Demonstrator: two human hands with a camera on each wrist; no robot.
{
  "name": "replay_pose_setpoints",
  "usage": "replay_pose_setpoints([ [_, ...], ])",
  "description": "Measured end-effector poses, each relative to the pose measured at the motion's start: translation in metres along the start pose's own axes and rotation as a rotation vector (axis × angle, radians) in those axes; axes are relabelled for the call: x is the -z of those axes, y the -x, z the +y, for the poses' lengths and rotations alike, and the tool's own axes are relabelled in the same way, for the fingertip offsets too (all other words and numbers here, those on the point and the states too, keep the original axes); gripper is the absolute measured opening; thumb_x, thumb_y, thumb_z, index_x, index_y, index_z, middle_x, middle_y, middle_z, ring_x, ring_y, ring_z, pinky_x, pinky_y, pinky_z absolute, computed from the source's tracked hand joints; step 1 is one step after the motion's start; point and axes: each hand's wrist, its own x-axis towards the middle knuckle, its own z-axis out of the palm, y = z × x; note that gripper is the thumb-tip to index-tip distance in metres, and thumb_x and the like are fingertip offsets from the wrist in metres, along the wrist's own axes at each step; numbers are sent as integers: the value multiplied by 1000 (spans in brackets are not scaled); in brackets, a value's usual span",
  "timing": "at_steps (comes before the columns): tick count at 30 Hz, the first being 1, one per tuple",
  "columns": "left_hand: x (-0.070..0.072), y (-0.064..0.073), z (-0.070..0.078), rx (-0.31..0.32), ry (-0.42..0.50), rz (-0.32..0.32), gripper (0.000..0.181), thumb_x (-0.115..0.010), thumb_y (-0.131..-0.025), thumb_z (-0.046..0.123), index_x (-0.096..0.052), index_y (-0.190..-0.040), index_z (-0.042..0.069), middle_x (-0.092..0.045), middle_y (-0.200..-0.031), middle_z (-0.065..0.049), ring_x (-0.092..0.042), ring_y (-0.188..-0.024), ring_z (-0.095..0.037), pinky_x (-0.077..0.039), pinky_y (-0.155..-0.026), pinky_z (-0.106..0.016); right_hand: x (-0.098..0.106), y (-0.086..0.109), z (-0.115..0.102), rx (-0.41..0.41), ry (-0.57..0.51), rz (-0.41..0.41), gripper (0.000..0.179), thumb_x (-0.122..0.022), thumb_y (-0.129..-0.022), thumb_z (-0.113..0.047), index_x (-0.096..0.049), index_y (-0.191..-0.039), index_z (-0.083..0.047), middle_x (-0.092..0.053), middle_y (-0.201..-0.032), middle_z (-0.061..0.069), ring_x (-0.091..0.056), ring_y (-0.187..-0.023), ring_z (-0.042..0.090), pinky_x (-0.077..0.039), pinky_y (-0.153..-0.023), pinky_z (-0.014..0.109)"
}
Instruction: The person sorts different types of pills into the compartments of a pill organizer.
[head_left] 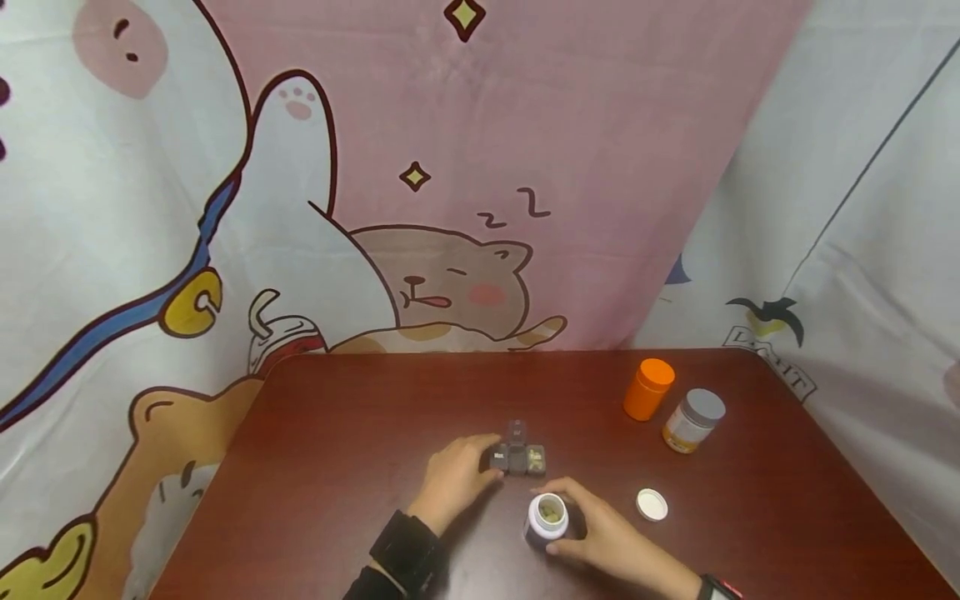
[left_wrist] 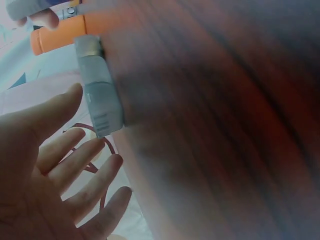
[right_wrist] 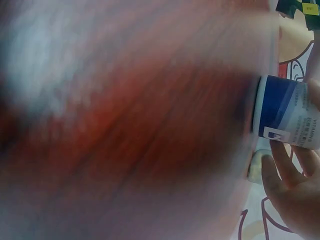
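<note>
A small grey translucent pill organizer [head_left: 517,458] lies on the table, one lid [head_left: 517,430] flipped out at its far side. Yellowish tablets show in its right-hand compartment [head_left: 536,460]. My left hand [head_left: 454,477] is at the organizer's left end, thumb and fingers spread around it; in the left wrist view the fingers [left_wrist: 92,192] look relaxed, not clasped on it. With thumb and fingers, my right hand [head_left: 600,533] grips an uncapped white pill bottle [head_left: 546,518] with greenish tablets inside. Its blue and white label [right_wrist: 287,110] faces the right wrist camera.
A white cap [head_left: 652,505] lies on the table to the right of the bottle. Farther back right stand an orange bottle [head_left: 648,390] and a grey-lidded jar [head_left: 693,421]. A printed cloth [head_left: 600,167] hangs behind the brown table [head_left: 360,400].
</note>
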Motion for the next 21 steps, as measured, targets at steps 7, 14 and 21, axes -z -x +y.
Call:
replay_pose_setpoints([
  [7,-7,-6,5,-35,-20,32,45,-88,-83,23,-75,-125,13,-76,-124,-6,-72,-112,-29,-61,-84,-51,2,-6,-2,-33,74,64,59,-93,-78,-21,-60,-127,-20,-75,-121,-5,-70,-115,15,-58,-98,38],
  [14,-12,-7,9,-4,17,45,40,-89,-79,16,-76,-116,8,-77,-115,-7,-72,-106,-30,-61,-84,-49,14,-19,-2,8,297,157,66,-94,-72,-11,-67,-132,-11,-72,-124,-6,-69,-111,15,-60,-92,39],
  [21,-12,-9,6,-30,-43,54,35,-92,-76,23,-80,-108,14,-78,-108,-1,-74,-99,-25,-60,-76,-44,23,-39,4,152,569,185,74,-94,-69,-17,-66,-137,-5,-75,-119,1,-70,-101,18,-55,-85,37],
])
